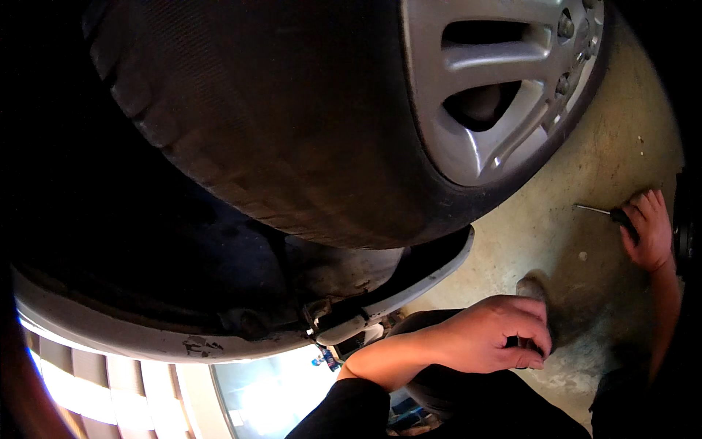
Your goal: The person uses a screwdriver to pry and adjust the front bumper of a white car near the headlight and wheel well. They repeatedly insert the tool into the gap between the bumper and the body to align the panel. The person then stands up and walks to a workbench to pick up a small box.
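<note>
My right hand [649, 230] is closed round the black handle of a screwdriver [601, 211] over the floor at the right. Its metal shaft points left, toward the wheel. My left hand [486, 335] hangs lower, in front of my dark-clothed leg, with fingers and thumb curled together. Something dark shows between thumb and fingers, too small to make out. Above both hands stands a car wheel, a black tyre [285, 124] on a silver spoked rim [497, 62]. Below the tyre curves the edge of the wheel arch [431, 274], apart from my hands.
The wheel arch's scuffed rim [168, 347] sweeps along the left, with deep shadow inside it. Dirty fittings [318, 318] show at the arch edge near my left forearm. A stained concrete floor [512, 249] lies beneath. A dark object [685, 234] borders the right side.
</note>
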Available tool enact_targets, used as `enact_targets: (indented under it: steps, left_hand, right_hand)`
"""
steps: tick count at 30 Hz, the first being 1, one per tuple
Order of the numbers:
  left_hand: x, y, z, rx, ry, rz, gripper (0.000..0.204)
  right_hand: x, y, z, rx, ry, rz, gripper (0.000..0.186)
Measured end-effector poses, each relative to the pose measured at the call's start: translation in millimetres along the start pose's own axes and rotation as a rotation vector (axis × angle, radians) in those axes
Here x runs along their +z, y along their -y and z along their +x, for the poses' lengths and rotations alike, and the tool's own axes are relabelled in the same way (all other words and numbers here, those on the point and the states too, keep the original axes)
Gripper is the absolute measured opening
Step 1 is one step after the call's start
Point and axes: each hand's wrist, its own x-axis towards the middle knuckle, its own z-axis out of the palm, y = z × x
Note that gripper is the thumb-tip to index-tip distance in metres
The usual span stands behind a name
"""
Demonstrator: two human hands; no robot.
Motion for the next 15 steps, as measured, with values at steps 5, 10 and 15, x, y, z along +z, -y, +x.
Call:
enact_targets:
  steps: [5, 10, 15]
  left_hand:
    - [-2.6, -0.4, -2.0, -0.001, 0.023, 0.021, 0.013]
    - [4.3, -4.6, -2.2, 0.003, -0.003, 0.047, 0.009]
    - [12.1, 1.4, -10.1, 0.014, -0.02, 0.046, 0.008]
  right_hand:
    - [-2.3, -0.8, 8.0, 0.008, 0.044, 0.042, 0.048]
    - [-4.8, 2.3, 11.7, -0.048, -0.011, 0.046, 0.047]
    - [-5.8, 4.3, 9.1, 0.014, 0.024, 0.057, 0.047]
